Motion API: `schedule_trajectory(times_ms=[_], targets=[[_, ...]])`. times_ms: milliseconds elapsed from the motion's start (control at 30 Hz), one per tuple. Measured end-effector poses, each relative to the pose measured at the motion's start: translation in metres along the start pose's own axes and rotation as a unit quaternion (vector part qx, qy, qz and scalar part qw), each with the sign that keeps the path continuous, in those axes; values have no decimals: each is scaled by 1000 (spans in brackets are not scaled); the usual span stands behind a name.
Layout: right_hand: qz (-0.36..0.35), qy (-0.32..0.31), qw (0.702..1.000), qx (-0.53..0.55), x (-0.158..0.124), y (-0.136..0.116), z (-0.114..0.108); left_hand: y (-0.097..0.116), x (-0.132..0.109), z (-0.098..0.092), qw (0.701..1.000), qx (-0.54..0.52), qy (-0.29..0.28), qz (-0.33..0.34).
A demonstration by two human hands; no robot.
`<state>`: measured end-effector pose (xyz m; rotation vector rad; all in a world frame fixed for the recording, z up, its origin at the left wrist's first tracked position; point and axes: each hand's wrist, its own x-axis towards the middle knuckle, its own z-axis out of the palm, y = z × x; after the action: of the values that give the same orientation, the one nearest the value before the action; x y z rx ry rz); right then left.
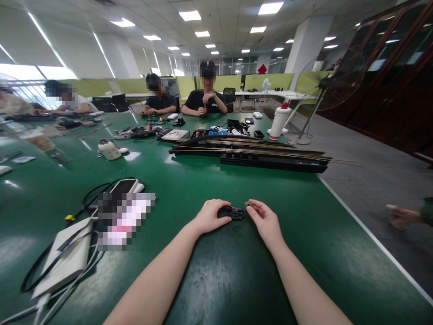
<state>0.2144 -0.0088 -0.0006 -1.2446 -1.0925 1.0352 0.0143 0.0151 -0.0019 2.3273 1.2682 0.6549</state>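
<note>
My left hand (212, 216) grips a small black plastic part (237, 213) by its left end, thumb in front and fingers behind. The part has an uneven, detailed upper side and lies low over the green table (189, 180). Just right of it, my right hand (265, 221) pinches a small brownish-grey piece (248, 204) between thumb and fingertips. That piece is too small to identify. A narrow gap seems to separate it from the black part.
Long black rails with thin brass-coloured rods (270, 153) lie beyond my hands. To the left are a white power bank (64, 255), cables and a pixelated screen. A white bottle (279, 122) stands far right. Several people sit across the table; another person's hand (404, 216) shows at right.
</note>
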Motion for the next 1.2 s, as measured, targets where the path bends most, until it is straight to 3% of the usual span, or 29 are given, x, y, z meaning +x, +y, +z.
schedule_trajectory(times_ms=[300,467,600,967,1200], targets=[[-106,-46,977,-179,-8,2,3,0,-1,0,1000,6,8,6],[-181,-99,936,-284,-9,-1,5,1,0,0,1000,7,13,16],[-198,-123,905,-357,-8,0,5,1,0,0,1000,7,14,16],[-259,-124,857,-427,-18,-6,9,1,0,1,1000,9,14,4],[-234,-124,867,-423,-16,-4,9,1,0,1,1000,10,17,6]])
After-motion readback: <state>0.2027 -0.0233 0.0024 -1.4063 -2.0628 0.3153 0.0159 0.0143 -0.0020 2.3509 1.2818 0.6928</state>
